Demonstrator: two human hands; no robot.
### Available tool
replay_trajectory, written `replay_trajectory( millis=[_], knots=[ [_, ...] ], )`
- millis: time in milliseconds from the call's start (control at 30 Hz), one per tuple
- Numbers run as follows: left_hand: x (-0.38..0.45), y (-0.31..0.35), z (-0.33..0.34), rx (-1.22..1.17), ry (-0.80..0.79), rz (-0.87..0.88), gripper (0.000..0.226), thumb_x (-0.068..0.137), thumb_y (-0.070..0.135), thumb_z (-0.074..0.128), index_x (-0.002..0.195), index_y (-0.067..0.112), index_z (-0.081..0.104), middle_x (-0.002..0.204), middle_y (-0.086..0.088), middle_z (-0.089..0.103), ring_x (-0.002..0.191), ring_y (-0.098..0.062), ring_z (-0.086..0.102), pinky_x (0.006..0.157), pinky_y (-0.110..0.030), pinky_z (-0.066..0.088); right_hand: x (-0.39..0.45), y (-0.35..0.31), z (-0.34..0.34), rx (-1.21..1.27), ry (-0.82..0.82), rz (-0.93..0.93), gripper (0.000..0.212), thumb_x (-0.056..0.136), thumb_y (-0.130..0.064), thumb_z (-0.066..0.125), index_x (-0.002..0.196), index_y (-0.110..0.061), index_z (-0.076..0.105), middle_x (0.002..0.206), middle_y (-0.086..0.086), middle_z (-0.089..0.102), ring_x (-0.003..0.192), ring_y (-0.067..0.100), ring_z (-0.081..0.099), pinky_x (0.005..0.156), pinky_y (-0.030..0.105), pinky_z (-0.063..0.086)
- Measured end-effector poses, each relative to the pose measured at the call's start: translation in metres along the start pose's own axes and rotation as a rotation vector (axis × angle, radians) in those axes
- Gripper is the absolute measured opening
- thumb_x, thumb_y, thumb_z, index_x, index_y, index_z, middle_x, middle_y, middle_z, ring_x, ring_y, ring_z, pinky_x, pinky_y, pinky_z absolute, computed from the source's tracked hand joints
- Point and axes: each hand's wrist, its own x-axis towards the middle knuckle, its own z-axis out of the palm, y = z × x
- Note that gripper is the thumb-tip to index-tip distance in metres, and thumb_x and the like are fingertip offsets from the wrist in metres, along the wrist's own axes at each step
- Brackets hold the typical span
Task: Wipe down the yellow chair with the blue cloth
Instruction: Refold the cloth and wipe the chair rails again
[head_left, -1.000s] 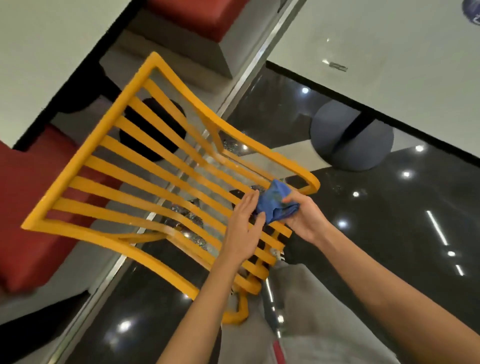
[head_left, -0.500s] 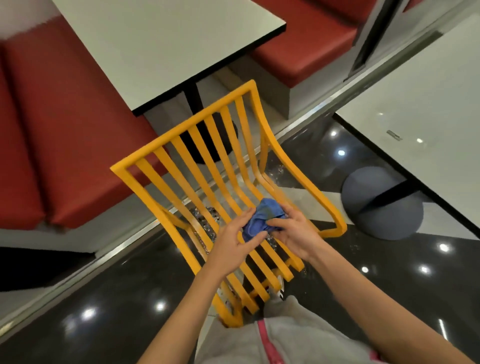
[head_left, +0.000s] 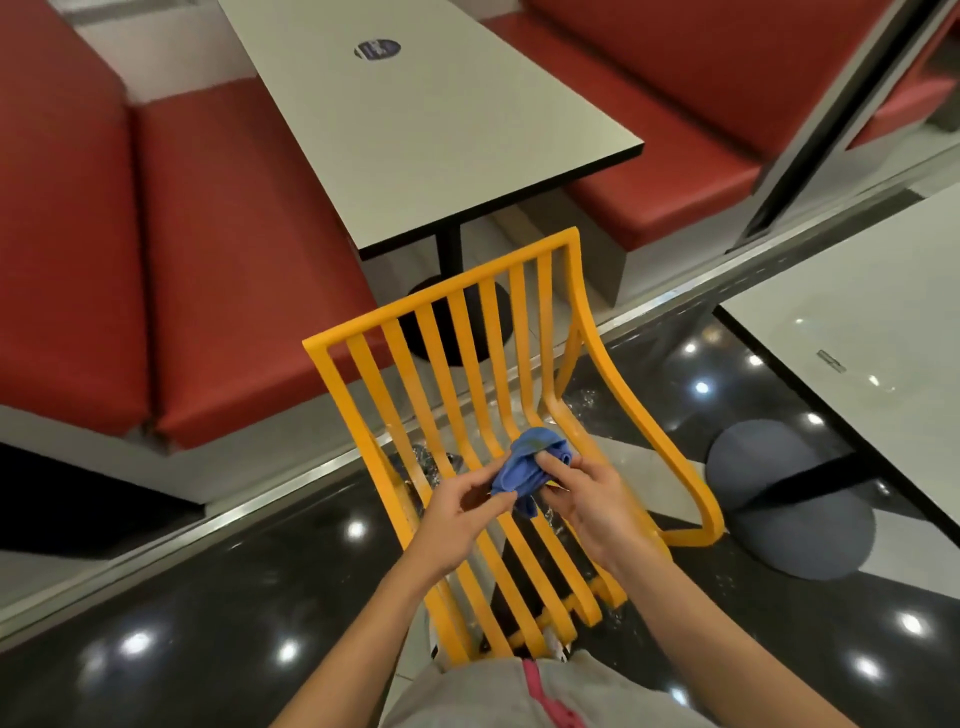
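Head view: both hands, left hand and right hand, pinch blue cloth over yellow chair.

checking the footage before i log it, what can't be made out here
- Head view: yellow chair legs and seat front, hidden by the hands and lap.
- Table sticker: print too small to read.
- Blue cloth: bunched between left hand and right hand, underside hidden.

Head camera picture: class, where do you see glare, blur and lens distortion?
Head view: ceiling lights show as bright glare spots on the glossy black floor; the red bench at the left edge is smeared; straight edges of the white table splay outward, as a wide-angle lens does; the blue cloth and yellow chair look fairly sharp.
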Motion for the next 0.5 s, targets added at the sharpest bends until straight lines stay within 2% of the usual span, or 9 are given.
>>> replay_trajectory(
  millis=[67,200,267,333,433,500],
  knots=[
    [0.0,0.001,0.001,0.026,0.072,0.026,0.029,0.096,0.011,0.061,0.12,0.026,0.066,0.112,0.008,0.073,0.108,-0.005,0.065,0.089,-0.018,0.05,-0.003,-0.001,0.003,-0.017,-0.036,-0.037,0.041,0.085,-0.013,0.072,0.116,0.009,0.056,0.11,0.024,0.069,0.097,0.031,0.072,0.095,0.045,0.054],
    [0.004,0.005,0.001,-0.006,0.222,0.01,0.018,0.097,0.028,0.058,0.101,0.026,0.075,0.089,-0.006,0.074,0.088,-0.023,0.068,0.082,-0.039,0.054,-0.012,-0.003,0.01,-0.122,-0.126,-0.135,0.032,0.081,-0.018,0.075,0.11,-0.009,0.064,0.104,0.011,0.075,0.1,0.024,0.072,0.091,0.039,0.057],
    [0.007,0.012,0.0,-0.052,0.208,-0.016,0.028,0.098,0.03,0.055,0.093,0.014,0.077,0.083,-0.016,0.069,0.082,-0.022,0.066,0.079,-0.037,0.053,-0.015,-0.003,0.014,-0.212,-0.159,-0.181,0.039,0.076,-0.024,0.079,0.112,-0.018,0.066,0.102,0.006,0.076,0.098,0.022,0.072,0.087,0.038,0.058],
    [0.008,0.02,0.0,-0.068,0.177,-0.038,0.036,0.101,0.027,0.051,0.09,0.003,0.075,0.085,-0.024,0.067,0.081,-0.02,0.065,0.078,-0.03,0.053,-0.015,-0.004,0.016,-0.227,-0.17,-0.189,0.05,0.07,-0.029,0.082,0.117,-0.019,0.064,0.104,0.006,0.075,0.098,0.023,0.072,0.087,0.041,0.058],
    [0.006,0.029,0.0,-0.075,0.12,-0.078,0.033,0.103,0.023,0.047,0.09,0.014,0.076,0.091,-0.006,0.074,0.086,-0.009,0.068,0.079,-0.022,0.055,-0.014,-0.007,0.016,-0.214,-0.188,-0.197,0.055,0.07,-0.026,0.083,0.12,-0.017,0.062,0.107,0.006,0.075,0.101,0.026,0.071,0.087,0.04,0.058],
    [0.007,0.03,-0.001,-0.054,0.093,-0.088,0.035,0.104,0.026,0.046,0.089,0.014,0.076,0.094,-0.005,0.075,0.088,-0.01,0.068,0.083,-0.023,0.053,-0.011,-0.01,0.016,-0.23,-0.212,-0.213,0.052,0.074,-0.016,0.082,0.122,-0.019,0.061,0.109,0.006,0.074,0.102,0.025,0.07,0.087,0.041,0.058]
  ],
)
